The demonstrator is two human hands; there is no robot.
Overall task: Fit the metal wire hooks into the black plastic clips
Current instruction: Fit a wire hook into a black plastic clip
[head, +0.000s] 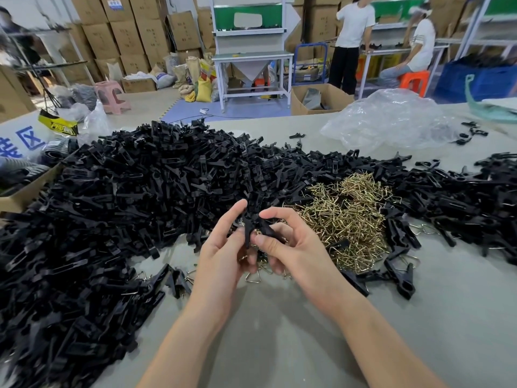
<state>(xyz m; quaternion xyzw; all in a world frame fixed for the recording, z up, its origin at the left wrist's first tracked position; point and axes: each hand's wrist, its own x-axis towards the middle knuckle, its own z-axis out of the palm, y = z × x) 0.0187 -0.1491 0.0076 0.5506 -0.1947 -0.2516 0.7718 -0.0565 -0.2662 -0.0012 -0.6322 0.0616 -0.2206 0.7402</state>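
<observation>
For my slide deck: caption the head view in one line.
The left hand and right hand hold a black clip between a clip pile and gold wire hooks.

I see one black plastic clip [253,228] pinched between my left hand [223,259] and right hand [293,247], its legs splayed downward. A deep heap of loose black clips [126,205] runs from 7 to 12 o'clock of it. Brassy wire hooks [349,217] lie tangled at 3 o'clock, and assembled clips [398,273] at 4.
</observation>
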